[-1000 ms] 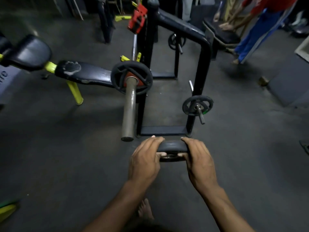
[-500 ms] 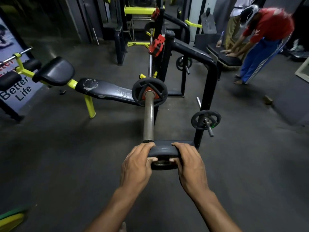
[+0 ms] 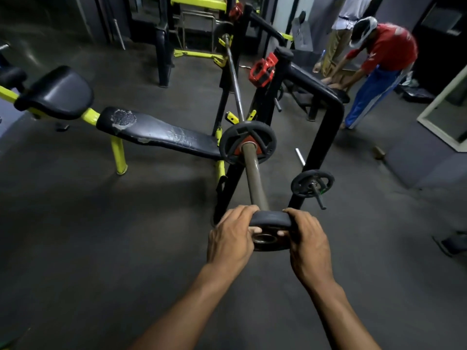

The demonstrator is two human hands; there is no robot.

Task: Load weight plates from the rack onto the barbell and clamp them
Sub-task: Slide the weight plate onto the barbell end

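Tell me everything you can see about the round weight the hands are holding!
The weight plate is a small, dark disc, dull like rubber-coated metal, with a round metal-ringed hole in its middle. It is held tilted, its thick rim facing up. The left hand grips its left side and the right hand its right, fingertips curling onto its face. It sits at the near end of the barbell, whose tip is hidden behind it, so whether it is on the bar cannot be told.

The small plate (image 3: 271, 224) has been brought from 3 o'clock of the barbell sleeve (image 3: 255, 178) to directly before its end.
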